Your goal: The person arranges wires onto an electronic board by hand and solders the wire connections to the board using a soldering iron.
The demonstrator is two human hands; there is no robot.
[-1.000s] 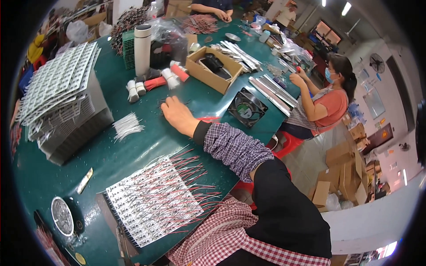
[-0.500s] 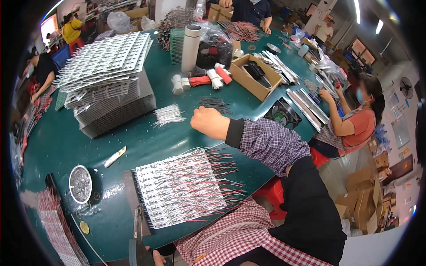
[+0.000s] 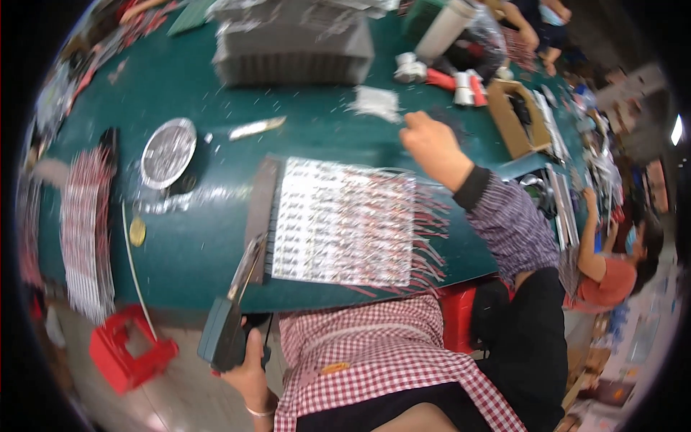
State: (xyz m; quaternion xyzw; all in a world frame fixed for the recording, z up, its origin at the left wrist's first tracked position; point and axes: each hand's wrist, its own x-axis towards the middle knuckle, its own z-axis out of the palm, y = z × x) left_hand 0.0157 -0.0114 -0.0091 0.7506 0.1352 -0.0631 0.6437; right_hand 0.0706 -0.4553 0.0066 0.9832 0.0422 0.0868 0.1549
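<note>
My left hand is wrapped round the grip of a dark soldering gun at the table's front edge. Its slim metal tip points up toward the left side of a white circuit board panel. Red and white wires cover much of that panel and stick out past its right side. A flat brown bar lies along the panel's left edge. Beyond the panel's far right corner, my right hand is closed, fingers pinched; whatever they hold is too blurred to make out. Close to it lie cut white wires and dark wires.
A stack of boards stands at the back. Left are a round metal dish, a wired panel overhanging the edge and a red stool. Further right are a cardboard box and a co-worker in an orange top.
The view has tipped downward and turned, so the table's contents sit differently. My left hand and the soldering gun have come further into view. My right hand stays closed near the loose wires.
</note>
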